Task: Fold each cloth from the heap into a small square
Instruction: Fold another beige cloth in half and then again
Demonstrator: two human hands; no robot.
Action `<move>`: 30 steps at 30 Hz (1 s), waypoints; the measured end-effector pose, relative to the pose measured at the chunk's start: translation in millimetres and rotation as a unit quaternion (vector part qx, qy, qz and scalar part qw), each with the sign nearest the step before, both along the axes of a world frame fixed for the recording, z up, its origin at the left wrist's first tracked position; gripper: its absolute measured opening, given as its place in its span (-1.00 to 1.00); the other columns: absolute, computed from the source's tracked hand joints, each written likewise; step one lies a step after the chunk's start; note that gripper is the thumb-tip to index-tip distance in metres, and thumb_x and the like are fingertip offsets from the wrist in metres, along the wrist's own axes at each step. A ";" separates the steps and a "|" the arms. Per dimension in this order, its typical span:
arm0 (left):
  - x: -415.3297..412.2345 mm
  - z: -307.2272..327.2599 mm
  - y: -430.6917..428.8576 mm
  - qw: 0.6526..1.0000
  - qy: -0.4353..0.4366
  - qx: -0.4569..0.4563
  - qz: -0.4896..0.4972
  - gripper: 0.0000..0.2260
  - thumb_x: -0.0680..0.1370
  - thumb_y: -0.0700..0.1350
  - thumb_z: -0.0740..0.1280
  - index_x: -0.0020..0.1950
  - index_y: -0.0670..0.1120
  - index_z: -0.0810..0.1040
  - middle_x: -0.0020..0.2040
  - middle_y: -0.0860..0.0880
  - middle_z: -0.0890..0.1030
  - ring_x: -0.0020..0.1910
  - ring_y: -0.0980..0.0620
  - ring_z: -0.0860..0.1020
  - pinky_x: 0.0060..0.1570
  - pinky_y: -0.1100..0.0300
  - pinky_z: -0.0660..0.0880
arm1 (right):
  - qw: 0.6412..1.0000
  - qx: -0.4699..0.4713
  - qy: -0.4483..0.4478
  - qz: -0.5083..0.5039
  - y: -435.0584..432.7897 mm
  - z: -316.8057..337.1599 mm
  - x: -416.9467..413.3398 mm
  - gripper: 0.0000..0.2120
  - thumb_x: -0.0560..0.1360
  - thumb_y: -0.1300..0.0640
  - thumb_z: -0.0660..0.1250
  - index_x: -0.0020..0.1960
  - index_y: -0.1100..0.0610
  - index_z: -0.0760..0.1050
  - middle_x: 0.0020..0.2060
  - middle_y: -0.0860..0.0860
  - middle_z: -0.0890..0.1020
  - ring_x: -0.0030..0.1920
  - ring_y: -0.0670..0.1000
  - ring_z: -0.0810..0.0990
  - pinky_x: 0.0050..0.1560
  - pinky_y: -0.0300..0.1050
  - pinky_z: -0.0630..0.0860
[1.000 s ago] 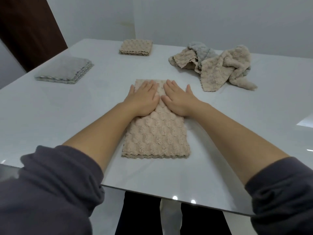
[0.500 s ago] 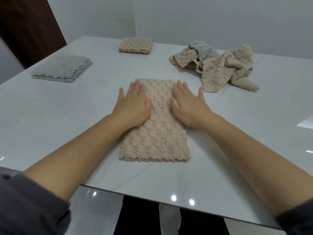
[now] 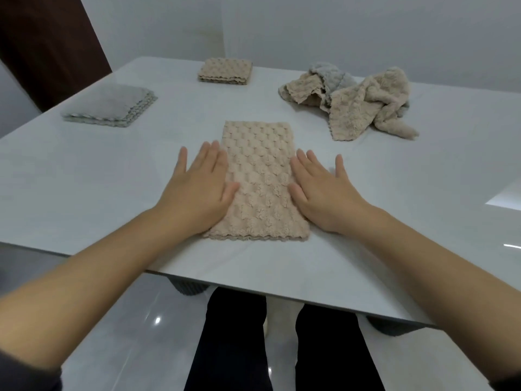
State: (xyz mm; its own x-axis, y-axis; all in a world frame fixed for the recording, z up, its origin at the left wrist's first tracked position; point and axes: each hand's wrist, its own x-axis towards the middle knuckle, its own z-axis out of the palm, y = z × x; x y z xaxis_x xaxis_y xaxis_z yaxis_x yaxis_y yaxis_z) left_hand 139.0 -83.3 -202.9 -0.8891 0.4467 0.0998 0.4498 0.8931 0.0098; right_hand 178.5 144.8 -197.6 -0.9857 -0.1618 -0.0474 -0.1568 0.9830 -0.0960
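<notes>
Fingers [image 3: 210, 153] flat and lightly spread, nothing gripped: left hand [image 3: 197, 190] and right hand [image 3: 324, 196] press the long edges of the beige cloth [image 3: 259, 176], centre frame. Its long axis runs up-frame between both hands, equally near each. Palms hide those edges; layer count unclear. Upper right, the heap [image 3: 355, 103] waits.

Cloth [image 3: 260, 179]: beige, raised scale-like pattern, scalloped hem. Heap [image 3: 363, 103]: beige cloths of like pattern, one grey among them. Grey stack [image 3: 110, 105]: plain grey nap on top, scalloped edges. Beige stack [image 3: 225, 70]: same scale pattern. Table [image 3: 112, 179]: glossy pale grey-white. Door [image 3: 50, 38]: dark brown. Wall [image 3: 338, 29]: off-white. Trousers [image 3: 234, 348]: black
</notes>
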 end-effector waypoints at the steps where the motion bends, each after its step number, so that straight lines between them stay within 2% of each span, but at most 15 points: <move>1: 5.2 3.3 -1.5 0.998 0.037 0.022 -0.049 -0.45 0.65 0.12 -0.05 0.56 -0.14 0.11 0.58 -0.10 0.11 0.55 -0.03 0.06 0.51 -0.06 -0.06 | 1.000 -0.006 0.007 0.008 0.0 2.3 3.2 -0.45 0.67 -0.03 -0.16 0.59 0.15 -0.16 0.58 0.03 -0.11 0.57 0.00 -0.17 0.49 0.23 -0.30; 3: 20.8 12.8 0.3 0.979 0.056 0.083 -0.177 -0.53 0.58 0.19 0.10 0.36 -0.06 0.43 0.31 -0.02 0.46 0.27 0.00 0.43 0.25 0.09 0.33 | 0.998 -0.029 0.032 0.038 -5.1 4.2 11.6 -0.47 0.67 0.04 -0.10 0.59 0.15 -0.11 0.58 0.01 -0.05 0.57 -0.02 -0.14 0.51 0.20 -0.28; 4: 28.6 15.6 1.0 0.967 0.048 0.092 -0.231 -0.59 0.53 0.21 0.17 0.22 -0.02 0.50 0.15 0.04 0.52 0.09 0.04 0.49 0.06 0.16 0.40 | 0.997 -0.040 0.045 0.052 -6.8 4.2 15.7 -0.47 0.66 0.09 -0.07 0.59 0.15 -0.08 0.58 -0.01 -0.02 0.57 -0.03 -0.11 0.51 0.19 -0.25; 7: 37.6 12.1 1.4 0.949 0.074 0.064 -0.301 -0.75 0.52 0.11 0.23 0.02 -0.03 0.55 -0.06 0.07 0.53 -0.13 0.04 0.50 -0.23 0.17 0.43 | 0.992 -0.067 0.056 0.087 0.5 2.0 23.5 -0.42 0.59 0.22 0.05 0.58 0.11 0.00 0.57 -0.04 0.06 0.56 -0.08 -0.06 0.54 0.11 -0.20; 9: 37.1 7.8 0.9 0.949 0.105 0.075 -0.289 -0.80 0.53 -0.03 0.19 -0.02 -0.06 0.57 -0.11 0.05 0.56 -0.18 0.01 0.52 -0.34 0.13 0.44 | 0.989 -0.096 0.042 0.104 11.0 -1.6 28.6 -0.36 0.54 0.29 0.09 0.58 0.06 0.05 0.57 -0.07 0.09 0.55 -0.13 -0.03 0.55 0.07 -0.14; 11: 37.6 5.5 1.7 0.953 0.107 0.108 -0.263 -0.80 0.52 -0.04 0.17 -0.02 -0.07 0.54 -0.13 0.06 0.55 -0.22 0.02 0.52 -0.39 0.15 0.42 | 0.984 -0.123 0.033 0.121 18.7 -2.5 33.2 -0.34 0.52 0.32 0.12 0.58 0.03 0.08 0.55 -0.11 0.12 0.54 -0.17 -0.02 0.56 0.05 -0.07; 15: 43.0 7.5 5.0 0.951 0.070 0.188 -0.236 -0.81 0.54 0.03 0.15 -0.01 -0.03 0.48 -0.17 0.17 0.41 -0.26 0.19 0.35 -0.37 0.20 0.37 | 0.969 -0.160 0.031 0.184 9.3 2.4 31.7 -0.32 0.51 0.18 0.34 0.56 0.04 0.15 0.52 -0.05 0.24 0.53 -0.17 0.07 0.54 -0.15 -0.02; 17: 49.6 9.1 4.7 0.945 0.062 0.193 -0.255 -0.88 0.54 0.03 0.18 -0.01 0.04 0.44 -0.19 0.20 0.38 -0.27 0.19 0.34 -0.37 0.22 0.36 | 0.963 -0.158 0.027 0.219 -1.7 3.5 30.9 -0.46 0.58 0.05 0.30 0.52 0.02 0.24 0.48 -0.06 0.33 0.50 -0.16 0.18 0.50 -0.22 0.09; 19: 58.0 11.7 -2.2 0.940 0.036 0.182 -0.286 -0.86 0.52 0.07 0.23 -0.02 0.03 0.46 -0.19 0.18 0.45 -0.25 0.18 0.40 -0.28 0.21 0.41 | 0.962 -0.118 0.027 0.244 -6.0 -0.5 36.5 -0.48 0.60 0.13 0.26 0.53 0.04 0.25 0.51 -0.04 0.27 0.51 -0.14 0.16 0.50 -0.26 0.05; 21: 65.0 10.2 -18.6 0.936 0.005 0.179 -0.304 -0.69 0.49 0.19 0.29 0.06 -0.01 0.51 -0.04 0.12 0.54 -0.08 0.15 0.49 -0.06 0.19 0.45 | 0.960 -0.108 0.020 0.258 -2.3 -5.7 50.1 -0.41 0.55 0.25 0.29 0.54 0.09 0.20 0.53 0.00 0.18 0.52 -0.12 0.10 0.50 -0.32 -0.06; 22: 68.8 7.7 -28.7 0.936 -0.006 0.171 -0.308 -0.54 0.46 0.27 0.31 0.19 -0.02 0.50 0.13 0.09 0.54 0.10 0.13 0.50 0.10 0.17 0.45 | 0.956 -0.116 0.021 0.268 0.6 -7.7 59.2 -0.39 0.54 0.25 0.31 0.54 0.11 0.20 0.53 0.01 0.18 0.53 -0.09 0.09 0.51 -0.30 -0.07; 24: 76.7 -1.3 -48.4 0.937 -0.004 0.121 -0.327 -0.24 0.40 0.39 0.32 0.44 -0.06 0.35 0.45 0.03 0.35 0.44 0.06 0.33 0.38 0.08 0.31 | 0.948 -0.130 0.027 0.288 5.3 -13.0 78.4 -0.40 0.54 0.14 0.31 0.54 0.12 0.20 0.53 0.03 0.20 0.54 -0.03 0.12 0.53 -0.16 0.00; 26: 85.4 -11.9 -58.9 0.939 0.016 0.045 -0.340 -0.08 0.38 0.44 0.31 0.55 -0.09 0.18 0.57 -0.05 0.16 0.55 -0.02 0.13 0.48 -0.04 0.14 | 0.942 -0.141 0.039 0.301 8.5 -18.4 95.8 -0.39 0.53 0.16 0.34 0.53 0.13 0.23 0.52 0.04 0.24 0.54 -0.02 0.14 0.53 -0.04 0.08; 28: 91.3 -20.9 -58.5 0.938 0.065 -0.022 -0.341 -0.09 0.43 0.36 0.34 0.57 -0.12 0.08 0.59 -0.13 0.08 0.56 -0.08 0.06 0.50 -0.09 0.08 | 0.939 -0.136 0.051 0.312 10.0 -19.5 109.7 -0.35 0.51 0.15 0.40 0.53 0.12 0.22 0.53 0.03 0.23 0.55 -0.02 0.12 0.53 -0.02 0.08; 30: 91.6 -26.5 -50.3 0.939 0.121 -0.039 -0.320 -0.14 0.45 0.09 0.46 0.56 -0.18 0.07 0.57 -0.21 0.10 0.55 -0.14 0.08 0.48 -0.10 0.11 | 0.945 -0.085 0.054 0.312 14.5 -18.0 112.4 -0.24 0.50 0.08 0.40 0.58 0.08 0.09 0.57 0.00 0.09 0.57 -0.04 -0.02 0.55 -0.05 -0.04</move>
State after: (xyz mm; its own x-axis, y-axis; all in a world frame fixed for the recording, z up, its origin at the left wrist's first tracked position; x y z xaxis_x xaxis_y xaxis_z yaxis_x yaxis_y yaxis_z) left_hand 230.6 -133.6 -229.4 -0.3918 0.8961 0.2086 0.8750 0.4330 -0.2165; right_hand 290.9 159.2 -215.6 -0.6931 -0.7095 0.1276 -0.7189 0.6674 -0.1941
